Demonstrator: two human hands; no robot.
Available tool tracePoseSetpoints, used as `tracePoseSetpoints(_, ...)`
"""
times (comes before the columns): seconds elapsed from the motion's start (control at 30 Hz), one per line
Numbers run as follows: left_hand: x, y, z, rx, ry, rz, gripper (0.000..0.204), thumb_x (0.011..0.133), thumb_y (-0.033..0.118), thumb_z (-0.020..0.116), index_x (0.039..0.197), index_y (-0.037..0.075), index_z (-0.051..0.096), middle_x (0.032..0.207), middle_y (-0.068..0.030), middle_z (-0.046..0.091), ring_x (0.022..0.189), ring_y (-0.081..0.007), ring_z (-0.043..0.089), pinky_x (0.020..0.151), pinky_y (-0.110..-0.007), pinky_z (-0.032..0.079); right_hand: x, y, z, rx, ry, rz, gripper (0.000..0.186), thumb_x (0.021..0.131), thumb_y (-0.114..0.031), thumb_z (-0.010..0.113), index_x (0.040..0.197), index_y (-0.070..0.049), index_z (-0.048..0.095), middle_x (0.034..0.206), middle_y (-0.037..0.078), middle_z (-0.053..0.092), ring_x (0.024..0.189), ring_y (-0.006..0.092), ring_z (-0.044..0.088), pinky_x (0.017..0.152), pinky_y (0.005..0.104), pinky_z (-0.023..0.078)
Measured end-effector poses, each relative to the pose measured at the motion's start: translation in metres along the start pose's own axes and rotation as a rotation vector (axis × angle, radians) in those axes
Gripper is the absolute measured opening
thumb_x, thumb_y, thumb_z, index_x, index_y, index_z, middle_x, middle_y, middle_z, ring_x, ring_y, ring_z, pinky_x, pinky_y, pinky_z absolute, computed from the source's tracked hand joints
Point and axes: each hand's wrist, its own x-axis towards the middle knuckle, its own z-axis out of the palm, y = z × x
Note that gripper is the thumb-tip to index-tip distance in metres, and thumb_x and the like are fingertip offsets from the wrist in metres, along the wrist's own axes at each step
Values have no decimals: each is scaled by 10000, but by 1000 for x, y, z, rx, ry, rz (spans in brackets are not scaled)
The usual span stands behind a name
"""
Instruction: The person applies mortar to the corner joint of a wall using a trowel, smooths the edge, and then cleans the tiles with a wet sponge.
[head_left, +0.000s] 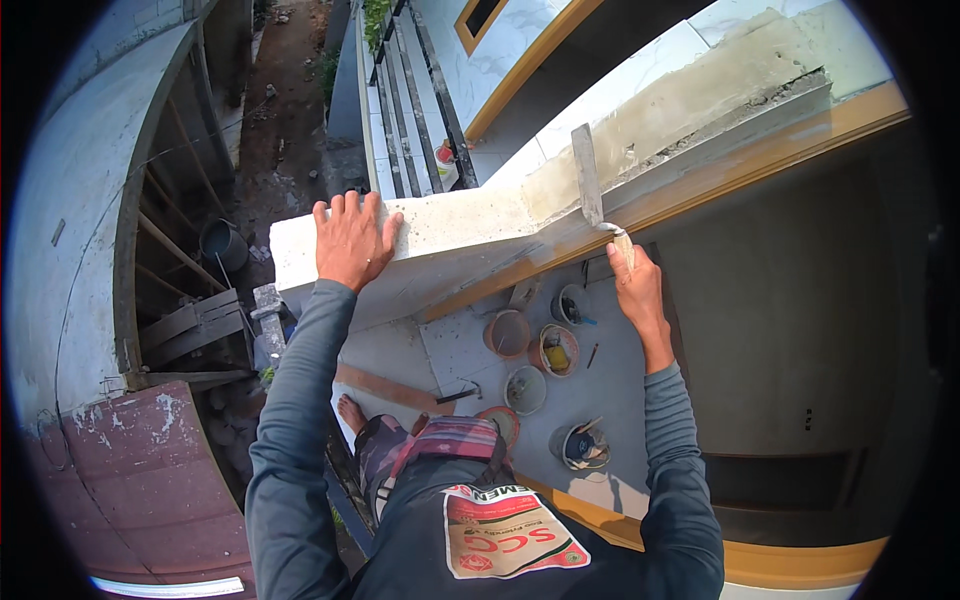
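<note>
Masonry of pale grey, white-topped block (460, 222) stretches across in front of the person, its right-hand length coated with a rough beige mortar strip (700, 95). Several round plastic buckets (494, 334) stand below it. The left hand (357, 245) is open, fingers spread, resting palm down on the white top near its left end. The right hand (640, 292) is closed around the wooden handle of a narrow, flat metal trowel (587, 165); whether its blade touches the mortar cannot be told.

Large red lettering is printed on the tan-and-red panel (515, 532) of the dark shirt (405, 550); black letters are set along its edge
</note>
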Motion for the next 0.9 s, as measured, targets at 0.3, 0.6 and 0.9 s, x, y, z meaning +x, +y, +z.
tracePoseSetpoints(0.3, 1, 1, -5, -5, 5, 4, 419, 977, 427, 488, 1126, 52, 602, 972, -135, 550, 984, -278, 516, 993, -484, 305, -5, 20, -7, 200, -58, 173, 528, 981, -491, 582, 855, 22, 591, 588, 66, 512, 543, 147, 471, 528, 338, 422)
tracePoseSetpoints(0.6, 2, 0, -5, 1, -14, -2, 426, 976, 428, 494, 1136, 50, 606, 978, -138, 556, 999, -285, 523, 993, -496, 311, -20, 10, -3, 496, 159, 217, 510, 986, -484, 573, 815, -3, 573, 568, 66, 505, 554, 152, 557, 535, 348, 444)
tracePoseSetpoints(0.9, 0, -3, -4, 13, 1, 7, 424, 959, 438, 512, 1097, 51, 612, 979, -126, 552, 992, -282, 518, 982, -496, 305, -37, 5, 15, 328, 25, 238, 496, 970, -468, 607, 813, 2, 584, 581, 79, 498, 528, 152, 495, 520, 338, 420)
